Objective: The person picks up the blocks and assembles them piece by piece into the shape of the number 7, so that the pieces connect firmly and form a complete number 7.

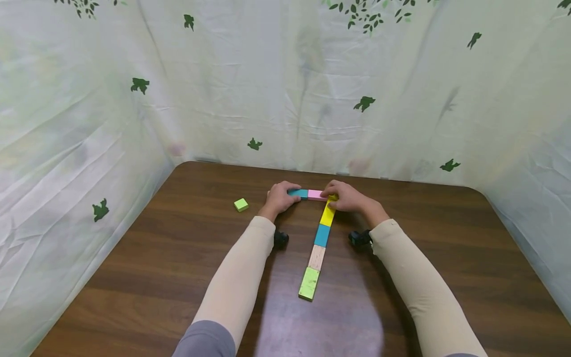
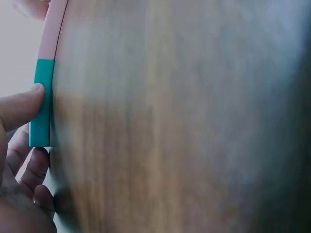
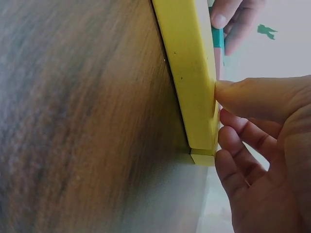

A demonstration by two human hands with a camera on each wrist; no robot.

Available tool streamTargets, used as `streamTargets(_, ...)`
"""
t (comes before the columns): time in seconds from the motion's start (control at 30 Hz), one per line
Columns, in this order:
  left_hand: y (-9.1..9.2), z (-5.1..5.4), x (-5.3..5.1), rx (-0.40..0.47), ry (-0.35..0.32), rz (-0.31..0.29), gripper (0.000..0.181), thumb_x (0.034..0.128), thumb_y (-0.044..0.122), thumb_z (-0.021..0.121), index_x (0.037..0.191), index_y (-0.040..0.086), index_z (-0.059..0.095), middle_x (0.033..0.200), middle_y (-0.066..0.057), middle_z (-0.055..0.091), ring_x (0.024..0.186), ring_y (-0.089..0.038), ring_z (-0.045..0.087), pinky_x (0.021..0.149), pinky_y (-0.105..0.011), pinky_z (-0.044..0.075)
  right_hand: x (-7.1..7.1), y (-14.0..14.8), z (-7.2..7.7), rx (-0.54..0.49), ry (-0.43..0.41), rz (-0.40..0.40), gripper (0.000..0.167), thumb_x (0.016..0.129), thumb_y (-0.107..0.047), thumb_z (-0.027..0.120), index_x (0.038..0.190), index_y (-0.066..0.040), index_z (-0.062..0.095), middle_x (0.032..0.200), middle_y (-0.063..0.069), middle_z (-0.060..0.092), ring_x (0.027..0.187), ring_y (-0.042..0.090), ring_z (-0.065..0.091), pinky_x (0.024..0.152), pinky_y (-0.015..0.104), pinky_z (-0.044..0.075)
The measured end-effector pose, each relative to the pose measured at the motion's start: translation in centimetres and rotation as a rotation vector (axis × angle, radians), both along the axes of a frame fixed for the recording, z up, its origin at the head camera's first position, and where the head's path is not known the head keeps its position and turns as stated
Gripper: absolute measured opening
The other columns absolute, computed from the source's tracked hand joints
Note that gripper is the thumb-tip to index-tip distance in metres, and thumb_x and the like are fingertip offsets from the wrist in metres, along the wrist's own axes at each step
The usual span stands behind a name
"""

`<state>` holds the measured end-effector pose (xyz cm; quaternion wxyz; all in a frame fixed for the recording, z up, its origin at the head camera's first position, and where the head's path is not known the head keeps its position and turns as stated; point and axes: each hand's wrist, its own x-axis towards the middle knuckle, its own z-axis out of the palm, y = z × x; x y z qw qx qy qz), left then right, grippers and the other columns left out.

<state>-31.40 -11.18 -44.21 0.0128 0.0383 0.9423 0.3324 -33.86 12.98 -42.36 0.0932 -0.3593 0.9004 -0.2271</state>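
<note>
Flat coloured blocks lie end to end in two rows that meet at a corner on the table. My left hand (image 1: 279, 197) pinches the blue block (image 1: 302, 194) at the left end of the far row, thumb on its near side. Beside it lies a pink block (image 1: 315, 195). At the corner, my right hand (image 1: 350, 197) holds the far end of a long yellow block (image 3: 189, 73), thumb against it. A small yellow end piece (image 3: 202, 158) shows past it, partly hidden. Toward me follow another blue block (image 1: 322, 235), a pale wooden block (image 1: 316, 258) and a green block (image 1: 309, 282).
A small light green block (image 1: 241, 205) lies apart, left of my left hand. The brown wooden table (image 1: 147, 277) has rounded far corners. Behind it hangs a pale curtain (image 1: 285, 89) with a leaf print. Dark wrist cameras sit below both hands.
</note>
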Motion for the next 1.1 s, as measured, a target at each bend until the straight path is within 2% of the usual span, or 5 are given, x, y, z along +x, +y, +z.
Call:
streamTargets(0.37,-0.2,0.1,0.2,-0.021,-0.036,0.013,0.039,0.0943,0.026,0.068,0.133,0.022,0.065,0.143,-0.005,0.058,0.137,-0.031,0.046,0.111,-0.051,0.032,-0.3,-0.5,-0.2,0.019,-0.012,0.0,0.038,0.088,-0.006,0.063,0.125,-0.005,0.068,0.124,0.014,0.058,0.115,0.031,0.054,0.104,0.048,0.045)
streamTargets(0.63,-0.3,0.4,0.0,-0.072,-0.036,-0.074,0.053,0.0955,0.029,0.065,0.146,0.019,0.052,0.153,-0.008,0.047,0.14,-0.036,0.04,0.114,-0.053,0.031,0.1,-0.1,0.0,-0.008,0.017,0.002,0.038,0.086,-0.005,0.061,0.123,-0.003,0.069,0.121,0.016,0.058,0.112,0.033,0.054,0.101,0.05,0.045)
streamTargets(0.87,-3.5,4.3,0.4,-0.206,-0.118,-0.226,0.071,0.0957,0.029,0.061,0.155,0.005,0.031,0.163,-0.019,0.025,0.152,-0.033,0.026,0.123,-0.046,0.026,0.3,-0.3,0.5,0.014,-0.006,-0.015,0.039,0.086,-0.005,0.062,0.124,-0.003,0.068,0.124,0.015,0.057,0.115,0.033,0.053,0.104,0.05,0.044)
streamTargets(0.97,-5.7,5.8,1.2,-0.271,-0.141,-0.278,0.066,0.0966,0.027,0.059,0.153,0.003,0.034,0.161,-0.02,0.028,0.15,-0.034,0.028,0.122,-0.048,0.027,0.3,-0.4,0.6,0.026,0.0,-0.025,0.038,0.086,-0.005,0.063,0.124,-0.004,0.069,0.125,0.015,0.058,0.115,0.033,0.054,0.104,0.049,0.045)
streamTargets(1.1,-8.9,6.1,2.6,-0.36,-0.11,-0.337,0.056,0.0961,0.02,0.06,0.146,-0.001,0.045,0.153,-0.021,0.043,0.143,-0.036,0.04,0.118,-0.049,0.033,0.3,-0.3,0.3,0.036,-0.009,-0.032,0.039,0.086,-0.005,0.064,0.125,-0.005,0.068,0.125,0.014,0.057,0.115,0.032,0.054,0.104,0.049,0.045)
